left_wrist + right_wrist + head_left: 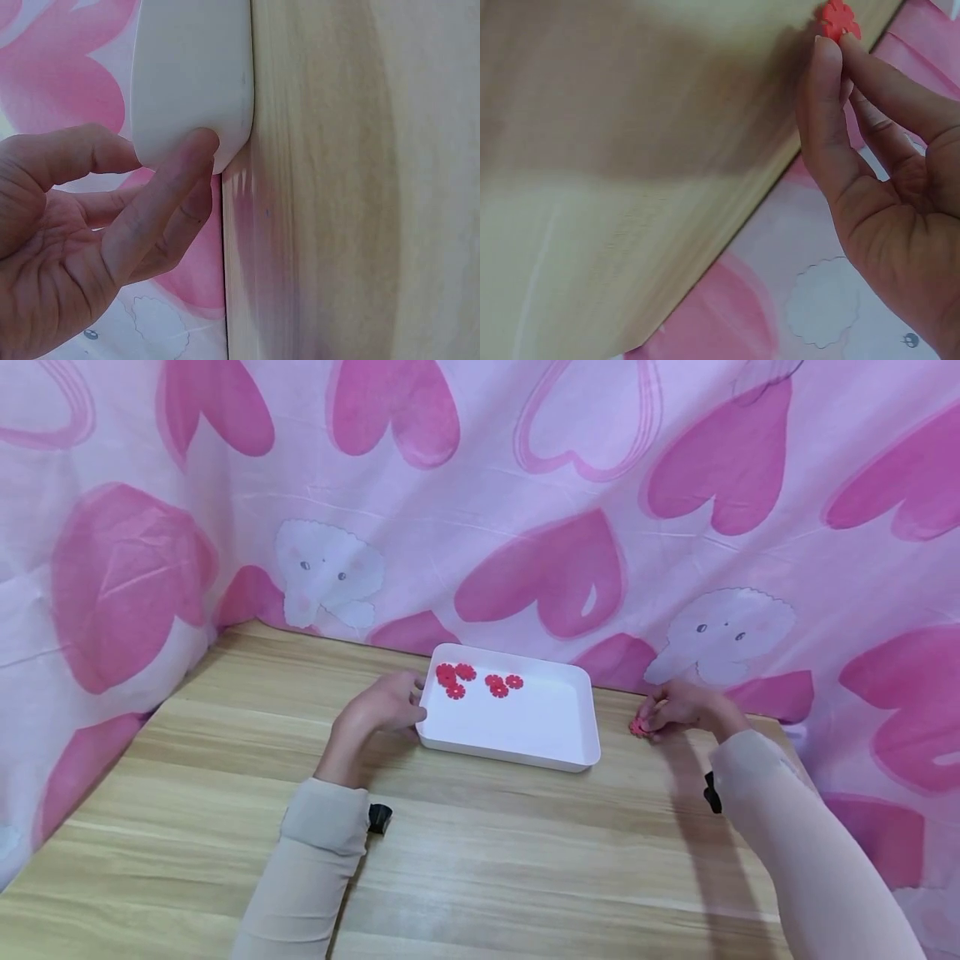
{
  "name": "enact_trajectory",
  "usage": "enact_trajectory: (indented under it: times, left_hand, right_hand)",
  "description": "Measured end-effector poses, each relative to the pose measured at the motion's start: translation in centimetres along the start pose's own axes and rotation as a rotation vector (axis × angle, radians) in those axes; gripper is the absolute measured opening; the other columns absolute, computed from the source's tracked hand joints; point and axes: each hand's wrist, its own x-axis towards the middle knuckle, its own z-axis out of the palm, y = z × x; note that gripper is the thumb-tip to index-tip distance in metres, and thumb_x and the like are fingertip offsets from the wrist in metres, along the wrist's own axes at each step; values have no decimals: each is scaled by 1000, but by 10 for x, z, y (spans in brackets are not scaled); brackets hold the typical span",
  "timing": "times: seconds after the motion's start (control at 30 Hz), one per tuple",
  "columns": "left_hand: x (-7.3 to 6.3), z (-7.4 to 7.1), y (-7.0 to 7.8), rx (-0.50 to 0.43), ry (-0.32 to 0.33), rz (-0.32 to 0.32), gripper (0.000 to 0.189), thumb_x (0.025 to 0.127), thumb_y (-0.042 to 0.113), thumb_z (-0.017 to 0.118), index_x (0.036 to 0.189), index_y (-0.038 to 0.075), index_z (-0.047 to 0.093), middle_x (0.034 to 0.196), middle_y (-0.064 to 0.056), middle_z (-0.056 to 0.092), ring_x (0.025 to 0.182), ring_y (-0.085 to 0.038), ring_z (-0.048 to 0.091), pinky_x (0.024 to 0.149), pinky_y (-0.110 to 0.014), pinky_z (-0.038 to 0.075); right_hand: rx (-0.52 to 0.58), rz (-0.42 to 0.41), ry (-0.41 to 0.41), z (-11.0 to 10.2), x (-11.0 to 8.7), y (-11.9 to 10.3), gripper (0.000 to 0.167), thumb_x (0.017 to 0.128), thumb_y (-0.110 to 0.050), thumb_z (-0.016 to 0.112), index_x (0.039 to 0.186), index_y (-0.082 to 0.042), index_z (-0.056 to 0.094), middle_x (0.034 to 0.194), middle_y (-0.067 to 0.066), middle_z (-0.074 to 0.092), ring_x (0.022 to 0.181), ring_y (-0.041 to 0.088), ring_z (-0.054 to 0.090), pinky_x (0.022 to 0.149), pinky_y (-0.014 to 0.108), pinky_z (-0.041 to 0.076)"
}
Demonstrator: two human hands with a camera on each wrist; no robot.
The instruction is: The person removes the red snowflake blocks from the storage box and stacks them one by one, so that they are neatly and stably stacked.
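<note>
A white shallow rectangular tray (pixel 517 722) lies on the wooden table. My left hand (pixel 384 703) holds its left end, and in the left wrist view a fingertip presses the tray's outer wall (pixel 191 67) near the corner while another finger meets the rim. Several red flower-shaped discs with notched edges sit in the tray: one cluster (pixel 455 692) by its left wall, a second cluster (pixel 498 691) closer to the middle. Right of the tray, my right hand (pixel 681 706) pinches a red flower-shaped disc (pixel 838 19) between its fingertips, low over the table.
The wooden table (pixel 480 860) stretches toward me. A pink curtain (pixel 525 502) with hearts and white cartoon animals hangs right behind its back edge and down the left side. Black straps or clips (pixel 379 818) show at both wrists.
</note>
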Motion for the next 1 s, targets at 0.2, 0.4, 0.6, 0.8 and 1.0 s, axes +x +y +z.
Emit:
enact_trajectory:
  times: [0.2, 0.4, 0.6, 0.8, 1.0]
  left_hand:
    - [0, -2, -2, 3, 3, -1, 53, 99, 4, 63, 149, -7, 50, 126, -25, 67, 97, -30, 74, 97, -43, 64]
    - [1, -2, -1, 3, 4, 0, 52, 99, 4, 64, 149, -6, 51, 125, -25, 67, 95, -29, 73, 93, -41, 66]
    - [3, 0, 0, -17, -6, -1, 52, 99, 3, 64, 148, -7, 50, 124, -25, 66, 92, -29, 75, 90, -40, 67]
    - [5, 1, 1, -19, -19, 8, 52, 99, 3, 64, 148, -7, 51, 121, -24, 68, 88, -28, 76, 89, -39, 67]
    - [2, -1, 0, -18, -15, 6, 53, 99, 2, 62, 149, -7, 48, 124, -25, 66, 91, -29, 74, 92, -40, 66]
  right_hand:
    - [28, -25, 38, 8, 4, 10, 26, 99, 0, 71, 118, 16, 62, 92, 9, 74, 77, 15, 72, 79, 34, 69]
    - [28, -26, 55, 9, 2, 14, 26, 101, -3, 69, 118, 15, 62, 89, 7, 74, 78, 14, 71, 78, 33, 69]
    - [122, -68, 56, 5, -4, 19, 27, 106, -5, 62, 121, 16, 64, 97, 9, 75, 81, 17, 73, 83, 37, 70]
    - [221, -118, 56, 0, -11, 13, 27, 109, -9, 59, 123, 14, 63, 109, 14, 78, 92, 19, 77, 88, 38, 69]
    - [139, -142, 102, 4, -10, -25, 35, 105, -12, 66, 129, 13, 60, 102, 10, 75, 88, 20, 76, 86, 36, 69]
